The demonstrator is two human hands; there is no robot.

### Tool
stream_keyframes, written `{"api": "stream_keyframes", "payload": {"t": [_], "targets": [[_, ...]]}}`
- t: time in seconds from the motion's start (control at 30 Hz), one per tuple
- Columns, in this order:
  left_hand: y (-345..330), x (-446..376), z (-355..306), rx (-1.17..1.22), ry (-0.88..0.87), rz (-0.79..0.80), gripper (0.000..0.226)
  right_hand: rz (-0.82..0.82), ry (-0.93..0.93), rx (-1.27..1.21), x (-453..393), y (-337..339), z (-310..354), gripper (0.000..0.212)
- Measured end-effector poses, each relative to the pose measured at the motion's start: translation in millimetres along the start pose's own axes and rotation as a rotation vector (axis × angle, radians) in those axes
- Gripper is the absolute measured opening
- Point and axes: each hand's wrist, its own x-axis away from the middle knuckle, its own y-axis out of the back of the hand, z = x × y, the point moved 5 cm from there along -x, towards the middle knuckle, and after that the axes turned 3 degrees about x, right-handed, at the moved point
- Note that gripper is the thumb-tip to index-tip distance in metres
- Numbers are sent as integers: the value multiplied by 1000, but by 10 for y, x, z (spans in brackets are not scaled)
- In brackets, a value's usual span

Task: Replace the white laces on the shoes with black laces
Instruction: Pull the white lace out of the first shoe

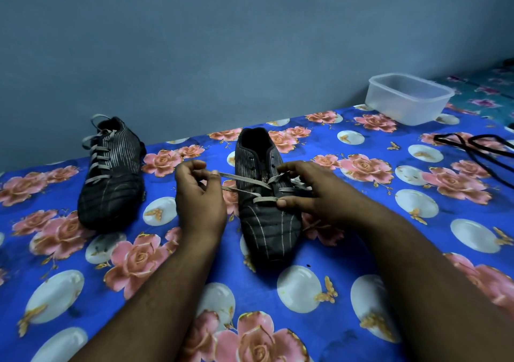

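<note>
Two dark striped shoes stand on a blue floral cloth. The left shoe [111, 175] is fully laced with a white lace. The right shoe [264, 197] has its upper eyelets bare, and its white lace [244, 181] runs only through the lower ones. My left hand [199, 197] pinches a strand of that lace, drawn out to the shoe's left. My right hand [308, 192] lies over the shoe's middle, thumb on the lowest lace bar, fingers curled around the lace. Black laces [472, 147] lie at the far right.
A clear plastic container [407, 97] stands at the back right by the blue wall [250, 42]. The floral cloth [361, 250] covers the whole surface. A teal patterned cloth shows at the far right corner.
</note>
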Motion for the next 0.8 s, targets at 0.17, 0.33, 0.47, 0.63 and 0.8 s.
{"api": "stream_keyframes", "payload": {"t": [0.17, 0.33, 0.47, 0.63, 0.8], "targets": [[-13, 39, -127, -343, -180, 41, 23, 0, -1, 2, 4, -2, -6, 70], [-220, 255, -282, -491, -343, 284, 29, -4, 7, 15, -7, -7, -4, 69], [-269, 266, -253, -496, -329, 340, 13, -5, 6, 14, -8, -9, 2, 70], [-287, 248, -204, -435, -250, 374, 11, -6, 8, 20, -7, 0, 9, 70], [-251, 122, -1, -267, -111, 318, 9, -6, 6, 5, 0, 3, 9, 69]]}}
